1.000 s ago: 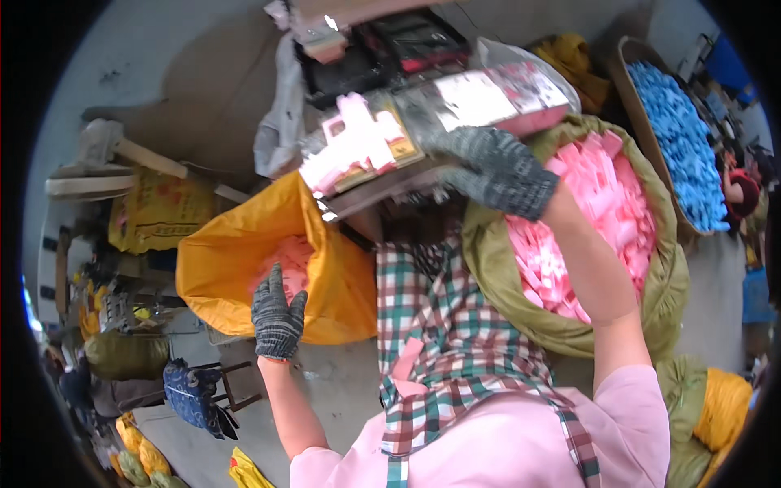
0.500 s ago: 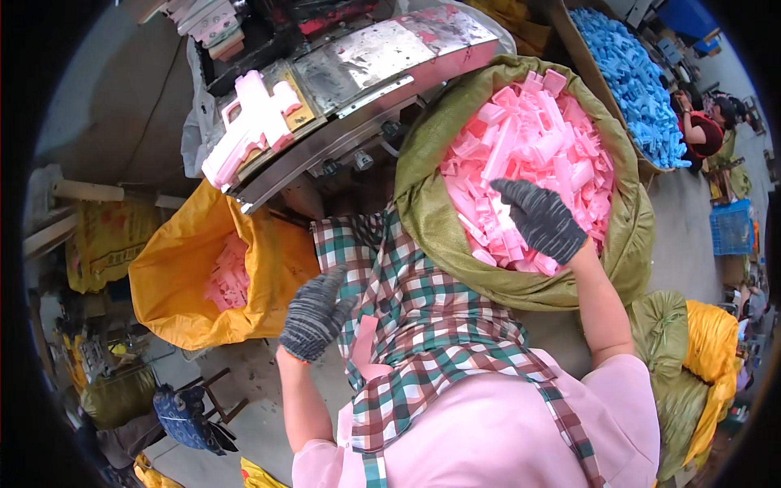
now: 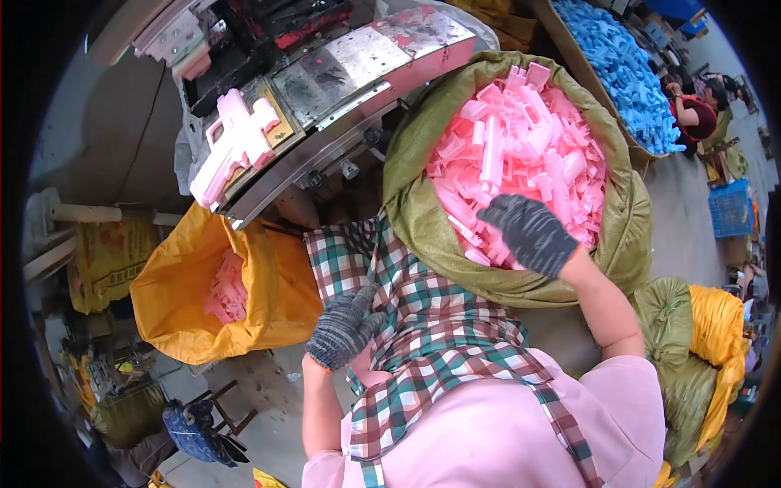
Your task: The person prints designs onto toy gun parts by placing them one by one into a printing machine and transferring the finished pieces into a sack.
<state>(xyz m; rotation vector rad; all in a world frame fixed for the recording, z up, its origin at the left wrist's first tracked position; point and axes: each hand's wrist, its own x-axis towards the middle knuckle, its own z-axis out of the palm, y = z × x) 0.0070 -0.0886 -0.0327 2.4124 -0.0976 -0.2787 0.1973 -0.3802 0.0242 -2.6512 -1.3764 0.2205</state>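
Observation:
A dark grey knit glove covers each of my hands. Over the pink plastic toy gun pieces (image 3: pixel 561 175) heaped in an olive-green sack (image 3: pixel 423 236) is my right hand (image 3: pixel 530 236), its fingers stretched out toward the left and touching the heap; its fingertips are partly lost among the pieces, and no piece is plainly gripped. My left hand (image 3: pixel 346 329) hovers empty above my checkered apron (image 3: pixel 443 297), fingers apart. At the upper left, a pink toy gun (image 3: pixel 236 145) lies on the edge of a metal machine bed (image 3: pixel 342 77).
An orange-yellow sack (image 3: pixel 187 321) with a few pink pieces (image 3: pixel 228 293) stands at the left. Far right, a carton holds blue plastic pieces (image 3: pixel 622 73). Tied green sacks (image 3: pixel 663 325) and a blue crate (image 3: pixel 730 210) stand at the right. Another person (image 3: pixel 695 114) sits beyond.
My right hand has shifted slightly down and left over the pink pieces. My left hand has moved right and down, closer to my apron. The whole view has shifted a little.

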